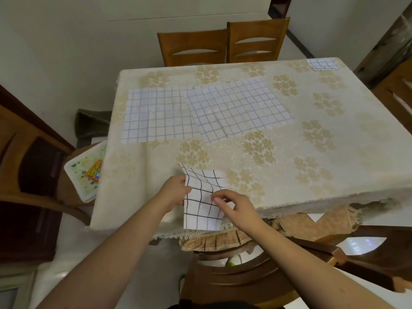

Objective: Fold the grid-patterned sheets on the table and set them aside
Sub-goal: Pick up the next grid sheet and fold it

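Note:
A partly folded grid-patterned sheet (201, 205) lies at the near edge of the table, hanging slightly over it. My left hand (175, 190) grips its left edge with the thumb on top. My right hand (234, 205) pinches the sheet at its right side, fingers curled. Two unfolded grid sheets lie flat farther back: one on the left (156, 117), and one to the right (238, 105) overlapping it. A small folded grid sheet (323, 64) sits at the far right corner.
The table carries a cream floral tablecloth (301, 152). Two wooden chairs (223, 45) stand at the far side, and another chair (245, 270) is right below my arms. A tray with a colourful packet (87, 177) rests on a chair at the left.

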`<state>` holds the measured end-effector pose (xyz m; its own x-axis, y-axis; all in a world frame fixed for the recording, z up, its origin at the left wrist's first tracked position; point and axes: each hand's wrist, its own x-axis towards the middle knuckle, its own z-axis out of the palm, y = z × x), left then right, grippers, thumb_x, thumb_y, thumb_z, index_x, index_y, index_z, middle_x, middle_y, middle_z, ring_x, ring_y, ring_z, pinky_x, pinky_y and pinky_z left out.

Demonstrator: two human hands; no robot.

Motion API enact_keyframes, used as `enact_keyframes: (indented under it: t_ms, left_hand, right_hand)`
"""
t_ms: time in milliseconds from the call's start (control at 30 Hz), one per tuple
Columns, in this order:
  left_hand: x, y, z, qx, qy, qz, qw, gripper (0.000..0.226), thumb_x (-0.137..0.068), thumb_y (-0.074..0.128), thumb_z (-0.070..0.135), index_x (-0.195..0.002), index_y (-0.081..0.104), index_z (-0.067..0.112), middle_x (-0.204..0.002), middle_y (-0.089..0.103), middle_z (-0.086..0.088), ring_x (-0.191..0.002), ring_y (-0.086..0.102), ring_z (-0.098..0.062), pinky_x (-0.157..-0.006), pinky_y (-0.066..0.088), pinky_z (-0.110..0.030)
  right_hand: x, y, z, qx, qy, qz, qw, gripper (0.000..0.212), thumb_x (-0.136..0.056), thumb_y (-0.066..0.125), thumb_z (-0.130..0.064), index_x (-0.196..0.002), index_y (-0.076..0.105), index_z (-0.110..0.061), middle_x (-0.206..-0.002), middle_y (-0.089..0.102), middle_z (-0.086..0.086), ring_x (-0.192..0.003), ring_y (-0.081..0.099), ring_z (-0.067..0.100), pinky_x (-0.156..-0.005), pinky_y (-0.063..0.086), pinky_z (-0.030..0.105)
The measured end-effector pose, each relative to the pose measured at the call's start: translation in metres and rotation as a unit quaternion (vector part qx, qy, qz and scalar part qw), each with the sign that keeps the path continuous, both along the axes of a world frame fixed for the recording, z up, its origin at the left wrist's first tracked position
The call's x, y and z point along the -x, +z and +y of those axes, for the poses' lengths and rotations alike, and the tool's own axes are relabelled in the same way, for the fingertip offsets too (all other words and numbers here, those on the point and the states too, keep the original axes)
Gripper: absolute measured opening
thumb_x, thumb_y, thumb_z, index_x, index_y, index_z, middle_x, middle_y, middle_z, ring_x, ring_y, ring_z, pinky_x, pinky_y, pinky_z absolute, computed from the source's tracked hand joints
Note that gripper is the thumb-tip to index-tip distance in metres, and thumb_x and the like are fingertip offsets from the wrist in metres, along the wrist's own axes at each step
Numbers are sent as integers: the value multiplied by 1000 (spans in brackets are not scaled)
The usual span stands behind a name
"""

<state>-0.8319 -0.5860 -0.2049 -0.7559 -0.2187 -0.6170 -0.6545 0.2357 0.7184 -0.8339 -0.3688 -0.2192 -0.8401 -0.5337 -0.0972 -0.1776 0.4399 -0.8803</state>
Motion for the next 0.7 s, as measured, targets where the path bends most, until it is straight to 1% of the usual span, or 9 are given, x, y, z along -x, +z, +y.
enact_keyframes:
  t_ms: [67,133,200,300,400,500,533,633,700]
  left_hand:
    - [-3,-2,-7,19,-29,9,999,23,-94,54,9,-117,58,8,-115,61,-15,-93,60,-26,-67,50,-29]
    - [-5,-3,-15,25,-51,20,998,41,-96,56,15,-135,49,6,-134,55,-17,-115,57,-30,-67,49,-25]
    - [-7,1,-21,13,-58,40,997,42,-97,55,17,-137,48,8,-132,58,-17,-104,62,-21,-58,48,-20]
    - [-10,14,-23,-31,-53,75,995,26,-99,52,12,-124,59,12,-106,71,-1,-72,66,-4,-52,48,-16]
    - [-10,22,-27,-72,-55,91,992,26,-98,55,13,-124,59,14,-108,72,-3,-77,65,-9,-59,50,-22]
    - [-12,24,-31,-91,-48,86,991,32,-98,56,13,-130,54,11,-107,66,-2,-65,62,1,-53,47,-16]
    - [-13,22,-34,-86,-44,82,992,34,-98,56,14,-131,53,12,-110,65,-2,-68,63,2,-54,47,-16]
    - [-18,15,-43,-50,-34,75,995,43,-96,59,22,-138,49,17,-132,58,-5,-104,62,-14,-68,50,-25]
    - [-21,11,-47,-44,-12,67,997,42,-96,60,24,-136,51,15,-128,58,-2,-102,60,-17,-69,50,-27]
  right_hand:
    - [7,-9,8,2,-84,-43,996,19,-96,57,-37,-106,69,-27,-101,69,-16,-94,61,-3,-78,47,18]
    - [16,-19,15,-10,-133,-83,988,18,-95,58,-33,-111,65,-26,-102,68,-12,-96,60,-2,-74,44,13]
    - [22,-27,18,-19,-156,-130,979,27,-95,59,-33,-120,62,-22,-105,66,-8,-102,61,7,-74,42,11]
    - [26,-36,15,-5,-179,-206,962,46,-93,59,-41,-133,53,-20,-114,62,-7,-111,57,15,-87,43,23]
    - [29,-44,7,65,-185,-330,923,64,-90,56,-55,-139,46,-16,-131,54,-4,-122,51,19,-106,41,37]
    - [32,-42,0,171,-171,-421,874,58,-88,57,-50,-123,62,-4,-122,68,8,-114,62,21,-98,49,33]
    - [33,-40,-2,185,-170,-426,869,54,-86,61,-45,-119,64,-2,-117,69,12,-109,65,23,-92,52,32]
    - [33,-34,-3,187,-163,-408,879,46,-76,72,-29,-112,67,-1,-114,70,17,-103,68,27,-91,54,37]
    - [35,-31,-2,176,-155,-389,891,36,-75,74,-22,-106,70,-5,-109,72,16,-104,67,31,-91,54,41]
